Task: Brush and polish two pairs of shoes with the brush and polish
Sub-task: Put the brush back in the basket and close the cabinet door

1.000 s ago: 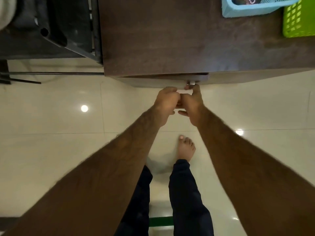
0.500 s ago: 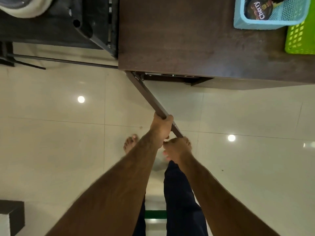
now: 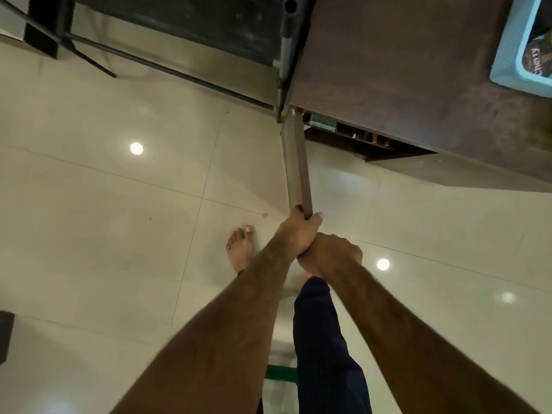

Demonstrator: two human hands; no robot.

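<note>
Left hand: arm stretched forward, fingers and thumb clamped on the free edge of the cabinet door.
Right hand: knuckles up, fingers curled under, touching the left wrist; anything held is hidden.
Forearms: bare, converging.
</note>
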